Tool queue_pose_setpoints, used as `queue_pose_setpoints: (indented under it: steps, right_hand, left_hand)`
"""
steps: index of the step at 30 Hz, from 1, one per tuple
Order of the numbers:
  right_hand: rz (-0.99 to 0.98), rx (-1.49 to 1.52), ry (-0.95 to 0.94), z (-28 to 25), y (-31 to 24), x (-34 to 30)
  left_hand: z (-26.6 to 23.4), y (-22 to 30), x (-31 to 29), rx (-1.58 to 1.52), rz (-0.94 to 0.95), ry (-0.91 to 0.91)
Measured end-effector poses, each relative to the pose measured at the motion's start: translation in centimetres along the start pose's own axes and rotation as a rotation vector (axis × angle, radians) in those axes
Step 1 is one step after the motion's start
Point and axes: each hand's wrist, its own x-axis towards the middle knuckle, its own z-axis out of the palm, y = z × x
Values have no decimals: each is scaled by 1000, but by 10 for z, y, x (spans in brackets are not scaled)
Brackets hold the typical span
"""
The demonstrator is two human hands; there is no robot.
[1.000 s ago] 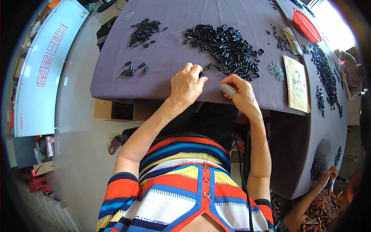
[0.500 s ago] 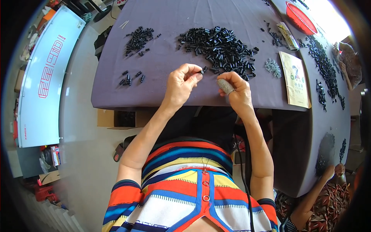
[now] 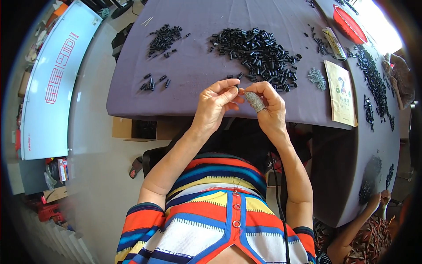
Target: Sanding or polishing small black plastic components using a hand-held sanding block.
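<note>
My left hand point(image 3: 216, 103) pinches a small black cylinder point(image 3: 238, 86) between thumb and fingertips, just above the near edge of the table. Close beside it, my right hand point(image 3: 271, 110) has its fingers curled, their tips almost meeting the left hand's. Grey speckled wrapping point(image 3: 255, 101) covers my right thumb. Whatever the right fingertips pinch is too small to make out. Past my hands lies a large heap of black cylinders point(image 3: 259, 50). Farther left is a smaller pile of black pieces point(image 3: 165, 38), with a few cylinders point(image 3: 154, 83) nearer me.
To the right are a small grey pile point(image 3: 316, 78), a paper packet point(image 3: 341, 92) and a red basket point(image 3: 350, 25). More black pieces point(image 3: 372, 79) cover the adjoining table, where another person's hands point(image 3: 380, 198) work. An open cardboard box point(image 3: 123, 128) stands below the table edge.
My hands have come together, the left moving right with the black cylinder, its lower fingers now spread toward the right hand. The whole view has shifted slightly.
</note>
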Motion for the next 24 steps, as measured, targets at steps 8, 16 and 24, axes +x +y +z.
queue_pose_setpoints:
  steps: [8,16,24]
  right_hand:
    - [-185,-217,18,3,-8,0]
    - [-261,-339,27,7,-4,-2]
    - [-321,-401,32,12,-3,-2]
  left_hand:
    - [-2,-9,-3,-255,-133,24]
    - [-2,-14,-2,-310,-140,57]
    - [-4,-15,-4,-361,-155,74]
